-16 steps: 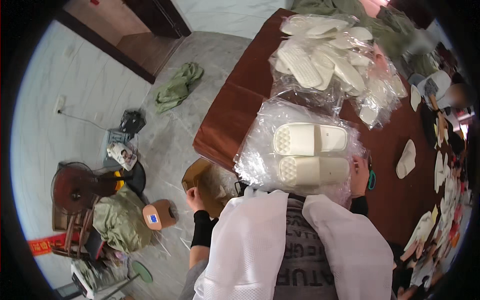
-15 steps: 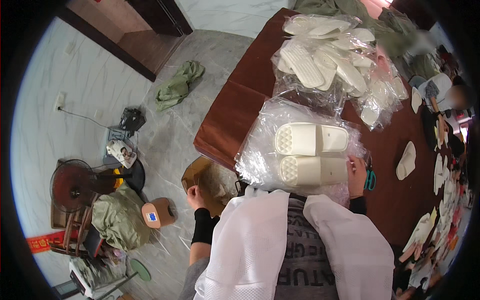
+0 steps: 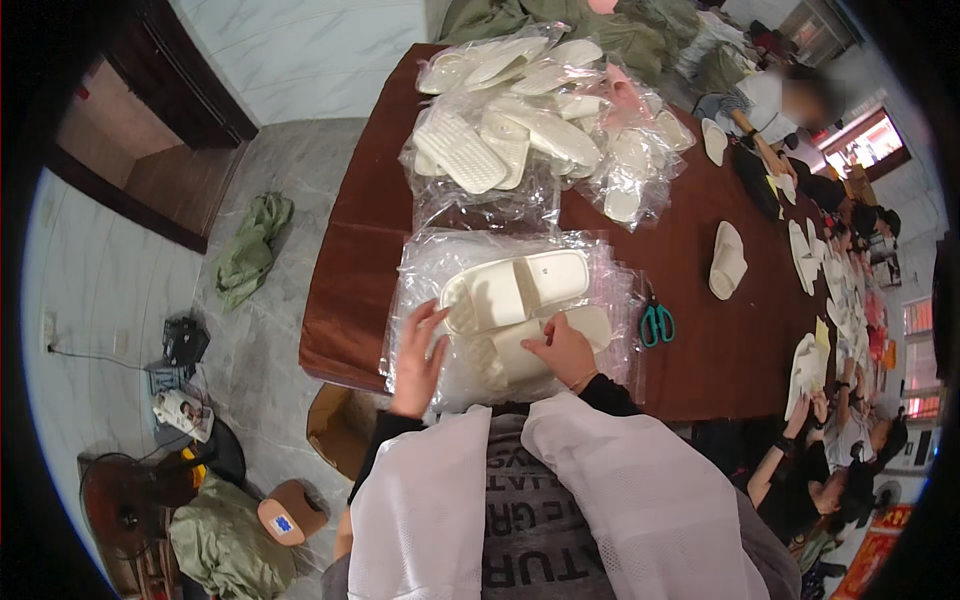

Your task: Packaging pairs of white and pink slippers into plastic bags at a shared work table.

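Left hand (image 3: pixel 418 352) spread flat, fingers apart, on clear plastic bags (image 3: pixel 425 270) at near table edge (image 3: pixel 345 300), touching toe end of pair of cream slippers (image 3: pixel 520 305). Slippers' long axis across body, rising slightly rightward. Right hand (image 3: pixel 562 350) closer, fingers curled onto nearer slipper (image 3: pixel 535 345); firm clamp not discernible. Green scissors (image 3: pixel 656 323) just beside, right.

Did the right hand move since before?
Yes. The right hand slid from the bags' right edge, near the scissors, inward onto the lower slipper.
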`<state>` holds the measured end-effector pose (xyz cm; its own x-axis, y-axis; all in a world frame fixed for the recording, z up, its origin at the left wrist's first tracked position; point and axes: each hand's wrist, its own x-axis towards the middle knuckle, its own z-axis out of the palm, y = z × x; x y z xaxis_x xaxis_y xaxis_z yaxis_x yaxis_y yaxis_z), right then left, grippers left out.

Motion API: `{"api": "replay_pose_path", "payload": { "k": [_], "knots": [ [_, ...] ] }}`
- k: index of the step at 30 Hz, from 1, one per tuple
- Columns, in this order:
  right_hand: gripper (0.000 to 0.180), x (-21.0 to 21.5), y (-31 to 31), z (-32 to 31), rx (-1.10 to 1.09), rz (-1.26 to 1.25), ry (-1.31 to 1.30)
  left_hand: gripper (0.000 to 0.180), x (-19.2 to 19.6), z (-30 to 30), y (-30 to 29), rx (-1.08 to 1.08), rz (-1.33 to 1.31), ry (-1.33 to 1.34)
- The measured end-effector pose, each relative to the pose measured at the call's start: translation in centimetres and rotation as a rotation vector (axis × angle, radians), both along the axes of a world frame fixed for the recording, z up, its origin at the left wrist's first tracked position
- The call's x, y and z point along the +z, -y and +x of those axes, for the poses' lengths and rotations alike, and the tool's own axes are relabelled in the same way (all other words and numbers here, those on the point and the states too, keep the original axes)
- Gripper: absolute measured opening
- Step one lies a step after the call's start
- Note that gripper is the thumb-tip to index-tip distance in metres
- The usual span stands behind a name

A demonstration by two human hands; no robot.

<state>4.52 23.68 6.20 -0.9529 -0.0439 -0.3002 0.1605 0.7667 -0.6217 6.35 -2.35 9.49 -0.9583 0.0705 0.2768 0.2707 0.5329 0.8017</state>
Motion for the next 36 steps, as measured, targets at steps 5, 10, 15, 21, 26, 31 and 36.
{"api": "replay_pose_path", "payload": {
  "k": [5, 10, 15, 21, 26, 31, 36],
  "knots": [
    [0.048, -2.8, -1.4, 0.7, 0.087, -0.161, 0.032, 0.068, -8.5, -2.2, -2.3, -0.067, -0.232, -0.053],
    [0.031, 4.8, -5.0, 0.4, 0.289, 0.202, -0.159, 0.074, -10.7, -1.8, -2.3, 0.022, -0.189, -0.001],
    [0.021, 10.1, -9.4, -3.5, 0.663, 0.601, -0.263, 0.072, -10.5, -1.9, -2.3, 0.021, -0.13, 0.014],
    [0.01, 10.0, -8.6, -7.8, 1.07, 0.772, -0.353, 0.07, -10.9, -1.9, -2.0, 0.03, -0.121, 0.01],
    [0.007, 9.6, -8.4, -11.7, 1.146, 0.782, -0.434, 0.071, -10.8, -1.8, -1.8, 0.058, -0.139, 0.026],
    [0.014, 7.3, -5.3, -12.8, 1.272, 0.504, -0.451, 0.07, -10.1, -2.0, -1.8, 0.04, -0.127, 0.047],
    [0.016, 2.0, -2.1, -10.6, 1.104, 0.293, -0.517, 0.074, -11.2, -2.8, -2.4, 0.035, -0.053, 0.109]
  ]
}}
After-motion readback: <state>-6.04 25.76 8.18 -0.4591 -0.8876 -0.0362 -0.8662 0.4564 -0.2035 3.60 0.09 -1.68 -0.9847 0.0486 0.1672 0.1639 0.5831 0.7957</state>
